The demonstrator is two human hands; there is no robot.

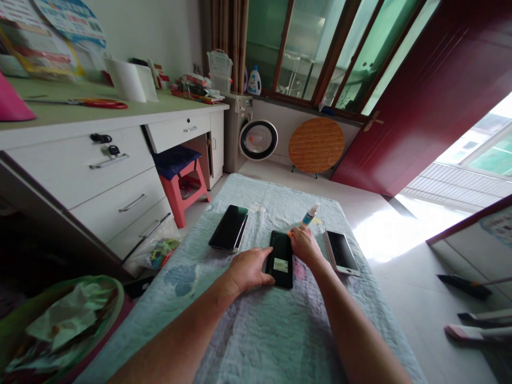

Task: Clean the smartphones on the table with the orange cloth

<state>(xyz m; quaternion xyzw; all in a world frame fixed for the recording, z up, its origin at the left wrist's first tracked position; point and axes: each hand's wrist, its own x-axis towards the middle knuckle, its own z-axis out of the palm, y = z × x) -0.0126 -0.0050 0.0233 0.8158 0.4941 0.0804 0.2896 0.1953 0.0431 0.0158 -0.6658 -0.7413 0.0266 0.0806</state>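
A black phone [282, 248] lies face down on the quilted cloth, with a pale label on its back. My left hand [250, 268] steadies its left edge, thumb low and fingers higher up. At its upper right corner my right hand [304, 245] is closed around a small orange object [290, 234], mostly hidden by the fingers. A small bottle [309, 215] with a white top and blue label is just beyond that hand. To the left lies a stack of dark phones [230, 228]. On the right is another stack, topped by a white-framed phone [343, 253].
The light blue quilted cloth [224, 320] covers the table. A desk with drawers [92, 160] and a red stool [182, 186] stand left, above a waste bin [116, 304]. Behind are a washing machine with its door open [258, 140] and a round wooden tabletop [317, 145].
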